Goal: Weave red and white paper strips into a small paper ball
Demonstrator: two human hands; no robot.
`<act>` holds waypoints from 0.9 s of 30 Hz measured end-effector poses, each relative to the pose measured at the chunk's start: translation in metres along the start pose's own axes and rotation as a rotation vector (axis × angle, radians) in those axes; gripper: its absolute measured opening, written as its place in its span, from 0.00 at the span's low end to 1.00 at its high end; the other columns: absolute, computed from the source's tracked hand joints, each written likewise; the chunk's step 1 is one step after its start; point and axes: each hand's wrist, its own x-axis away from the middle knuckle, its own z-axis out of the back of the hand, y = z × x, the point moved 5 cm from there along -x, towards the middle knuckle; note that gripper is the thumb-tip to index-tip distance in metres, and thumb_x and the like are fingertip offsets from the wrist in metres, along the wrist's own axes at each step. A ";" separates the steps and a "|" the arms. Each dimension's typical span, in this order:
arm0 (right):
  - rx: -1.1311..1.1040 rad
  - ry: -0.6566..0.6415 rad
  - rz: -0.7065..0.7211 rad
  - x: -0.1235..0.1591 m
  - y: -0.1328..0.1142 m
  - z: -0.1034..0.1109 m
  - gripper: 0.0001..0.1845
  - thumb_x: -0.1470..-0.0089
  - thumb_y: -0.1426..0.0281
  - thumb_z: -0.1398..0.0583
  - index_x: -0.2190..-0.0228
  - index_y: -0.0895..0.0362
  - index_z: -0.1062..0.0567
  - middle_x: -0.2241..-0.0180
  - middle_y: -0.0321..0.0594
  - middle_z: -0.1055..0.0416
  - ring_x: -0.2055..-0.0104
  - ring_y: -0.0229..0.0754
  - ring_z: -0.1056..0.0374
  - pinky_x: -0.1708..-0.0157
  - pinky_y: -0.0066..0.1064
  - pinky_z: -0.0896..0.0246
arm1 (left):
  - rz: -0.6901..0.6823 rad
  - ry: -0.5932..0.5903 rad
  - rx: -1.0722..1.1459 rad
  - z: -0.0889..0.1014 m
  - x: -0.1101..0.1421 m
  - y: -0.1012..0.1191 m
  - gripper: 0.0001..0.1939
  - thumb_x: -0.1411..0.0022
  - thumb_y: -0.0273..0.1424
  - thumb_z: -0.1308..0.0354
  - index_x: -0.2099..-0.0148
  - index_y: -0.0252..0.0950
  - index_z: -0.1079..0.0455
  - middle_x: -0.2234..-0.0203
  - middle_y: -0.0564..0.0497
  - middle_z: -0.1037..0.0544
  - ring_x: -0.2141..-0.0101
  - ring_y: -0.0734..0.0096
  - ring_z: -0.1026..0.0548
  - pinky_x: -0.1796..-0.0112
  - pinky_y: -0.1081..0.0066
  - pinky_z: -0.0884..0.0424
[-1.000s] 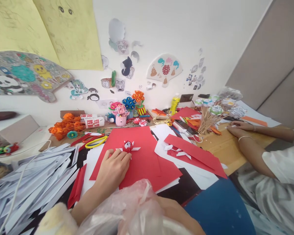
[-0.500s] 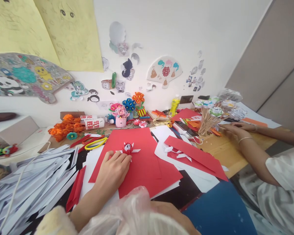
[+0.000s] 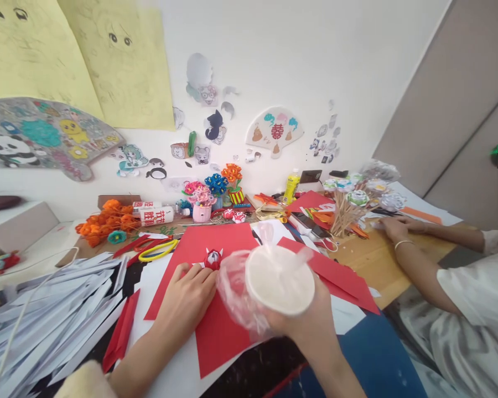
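Observation:
My left hand (image 3: 190, 293) rests on red paper sheets (image 3: 228, 331), its fingers curled against a small red-and-white folded paper flower (image 3: 213, 258). White pointed strips stick out of this flower; my fingers hide part of it. My right hand (image 3: 311, 320) is wrapped round a white cup (image 3: 280, 287) raised over the paper, with its top tilted towards the camera. A clear plastic bag (image 3: 236, 287) hangs about the cup, and what looks like a translucent straw rises from its top.
Cut white paper strips (image 3: 78, 298) cover the left side. Yellow-handled scissors (image 3: 158, 250) lie behind my left hand. Paper flowers in small pots (image 3: 202, 213) line the wall. At right, another person's hands (image 3: 394, 226) work near white flowers on sticks (image 3: 344, 215).
My right hand has lifted the cup with its plastic bag from the bottom edge up and forward over the red paper. My left hand stays by the paper flower. The view has shifted slightly.

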 end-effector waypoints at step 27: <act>-0.201 -0.029 -0.079 -0.150 0.108 -0.023 0.56 0.71 0.63 0.27 0.41 0.56 0.42 0.45 0.52 0.33 0.45 0.51 0.33 0.47 0.44 0.37 | 0.165 0.066 0.203 0.023 -0.127 0.008 0.07 0.35 0.30 0.47 0.61 0.37 0.28 0.66 0.50 0.20 0.64 0.62 0.25 0.65 0.66 0.39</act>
